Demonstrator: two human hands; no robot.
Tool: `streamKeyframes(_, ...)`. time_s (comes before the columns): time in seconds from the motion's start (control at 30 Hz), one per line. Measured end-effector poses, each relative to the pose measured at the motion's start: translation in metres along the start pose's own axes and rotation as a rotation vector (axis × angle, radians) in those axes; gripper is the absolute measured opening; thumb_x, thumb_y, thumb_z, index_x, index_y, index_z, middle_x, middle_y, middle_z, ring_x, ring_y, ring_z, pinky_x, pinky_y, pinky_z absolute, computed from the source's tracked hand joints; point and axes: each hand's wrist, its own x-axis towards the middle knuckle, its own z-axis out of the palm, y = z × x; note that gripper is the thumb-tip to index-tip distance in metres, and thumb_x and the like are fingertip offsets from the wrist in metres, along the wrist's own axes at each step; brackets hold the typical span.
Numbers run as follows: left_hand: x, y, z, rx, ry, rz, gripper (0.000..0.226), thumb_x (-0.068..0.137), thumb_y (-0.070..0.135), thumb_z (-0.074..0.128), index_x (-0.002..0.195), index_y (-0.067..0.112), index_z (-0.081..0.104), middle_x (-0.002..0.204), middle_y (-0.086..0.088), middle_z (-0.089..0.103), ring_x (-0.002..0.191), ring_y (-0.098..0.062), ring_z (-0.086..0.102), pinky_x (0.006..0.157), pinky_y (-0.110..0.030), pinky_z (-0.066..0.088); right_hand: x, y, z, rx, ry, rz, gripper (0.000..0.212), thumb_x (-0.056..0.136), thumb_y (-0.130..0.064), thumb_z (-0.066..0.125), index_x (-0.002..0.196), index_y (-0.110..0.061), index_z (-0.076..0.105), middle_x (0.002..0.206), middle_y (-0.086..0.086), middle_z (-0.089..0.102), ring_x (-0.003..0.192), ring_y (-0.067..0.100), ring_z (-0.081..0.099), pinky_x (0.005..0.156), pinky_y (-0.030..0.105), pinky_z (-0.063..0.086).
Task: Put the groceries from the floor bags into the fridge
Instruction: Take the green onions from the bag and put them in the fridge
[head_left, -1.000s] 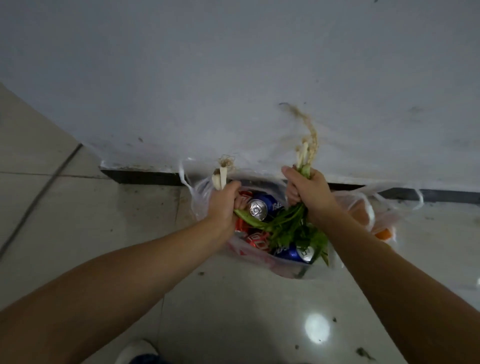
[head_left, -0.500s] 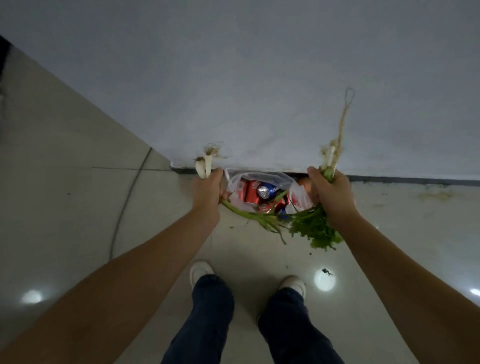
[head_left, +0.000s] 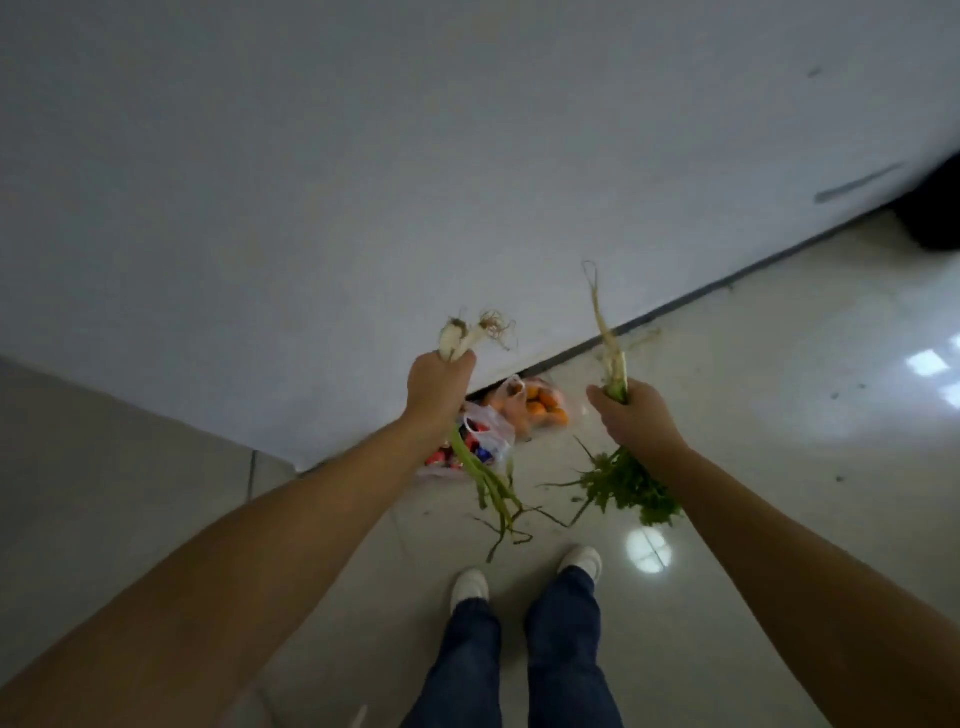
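My left hand (head_left: 440, 384) grips a bunch of green onions (head_left: 485, 480), white rooted ends up and green stalks hanging down. My right hand (head_left: 631, 423) grips a bunch of leafy coriander (head_left: 626, 486), its long pale roots pointing up and its leaves dangling. Both bunches hang in the air above the floor. On the floor by the wall lie a clear bag of drink cans (head_left: 480, 441), partly hidden behind my left wrist, and a bag of oranges (head_left: 543, 408). The fridge is not in view.
A white wall (head_left: 363, 182) with a dark skirting strip runs from lower left to upper right. The glossy tiled floor (head_left: 779, 415) spreads to the right. My legs and white shoes (head_left: 524, 577) stand below the hands. A dark object (head_left: 935, 208) sits at the far right.
I have stood up and both hands have lifted the two bunches higher and apart, away from the can bag. The bag of oranges has come into view.
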Motion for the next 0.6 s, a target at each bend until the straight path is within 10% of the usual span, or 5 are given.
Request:
streamKeyframes(0.27, -0.154, 0.085, 0.181, 0.312, -0.574, 0.389, 0.018, 0.092, 0.023, 0.051, 0.084, 0.008, 0.057, 0.063, -0.003, 0.049, 0.054, -0.016, 0.048, 0.038, -0.019, 0.039, -0.175, 0.116, -0.182, 0.044, 0.489, 0.247, 0.031, 0.094, -0.035, 0.053, 0.071, -0.014, 0.049, 0.062, 0.004, 0.046, 0.057, 0.016, 0.042, 0.056, 0.029, 0.041)
streamKeyframes(0.6, -0.451, 0.009, 0.402, 0.611, -1.124, 0.725, 0.027, 0.092, 0.02, 0.05, 0.067, 0.012, 0.055, 0.061, -0.004, 0.046, 0.057, -0.021, 0.049, 0.051, -0.029, 0.045, -0.467, 0.316, -0.305, 0.157, 0.904, 0.552, 0.038, 0.094, -0.028, 0.054, 0.061, -0.018, 0.037, 0.06, -0.001, 0.04, 0.054, 0.011, 0.036, 0.052, 0.027, 0.029)
